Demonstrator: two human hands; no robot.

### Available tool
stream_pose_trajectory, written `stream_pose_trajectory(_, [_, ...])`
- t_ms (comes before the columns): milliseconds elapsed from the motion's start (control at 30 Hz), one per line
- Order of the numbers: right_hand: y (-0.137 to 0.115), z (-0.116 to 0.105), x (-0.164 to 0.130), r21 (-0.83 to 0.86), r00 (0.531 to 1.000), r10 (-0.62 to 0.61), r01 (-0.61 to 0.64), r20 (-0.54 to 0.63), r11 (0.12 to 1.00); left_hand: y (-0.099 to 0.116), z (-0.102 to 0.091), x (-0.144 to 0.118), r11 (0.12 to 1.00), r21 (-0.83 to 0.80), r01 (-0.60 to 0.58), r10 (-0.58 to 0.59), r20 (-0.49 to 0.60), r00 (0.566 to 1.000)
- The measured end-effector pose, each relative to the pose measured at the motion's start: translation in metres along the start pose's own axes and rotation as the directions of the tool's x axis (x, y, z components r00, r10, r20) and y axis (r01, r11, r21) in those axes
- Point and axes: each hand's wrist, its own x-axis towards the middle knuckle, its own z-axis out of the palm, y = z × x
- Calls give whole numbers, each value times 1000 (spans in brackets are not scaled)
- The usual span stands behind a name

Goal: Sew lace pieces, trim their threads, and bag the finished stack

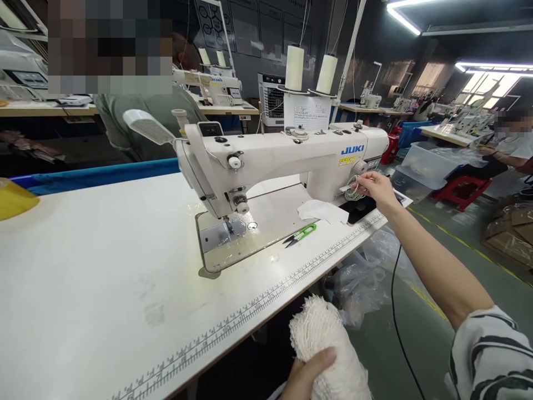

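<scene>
My left hand (310, 378) is closed around a thick off-white cloth bundle (322, 333) with a frayed, stringy top, held below the table's front edge. Reaching to the sewing machine's (300, 150) right end, my right hand (375, 186) has its thumb and fingers pinched on a coil of thin pale cord (353, 192), beside the handwheel. A crumpled white cloth piece (320, 211) lies on the table just left of that hand. Green-handled thread snips (300, 235) rest on the machine's bed edge, blades pointing left.
A printed ruler strip (250, 311) runs along the front of the white table (83, 278). Two cream thread cones (294, 68) stand behind the machine. At far left is a yellow object (16, 199). Plastic bags (358, 283) and clear bins (428, 166) sit at right. Other people work nearby.
</scene>
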Motion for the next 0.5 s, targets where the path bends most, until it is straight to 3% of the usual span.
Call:
stream_pose_trajectory(100, [-7,-5,-18,85,998,2,-6,56,996,-1,0,-6,999,14,-31,31,19,999])
stream_pose_trajectory(233, [-7,-14,-41,95,979,-142,129,145,987,1,0,-14,991,87,-104,98,69,993])
stream_pose_trajectory(367, [-5,2,-30,-10,969,-138,143,207,990,4,1,-19,987,123,-104,94,84,992])
stream_pose_trajectory(500, [-23,18,-21,-87,948,-148,179,282,980,4,1,-20,987,100,-124,116,78,990])
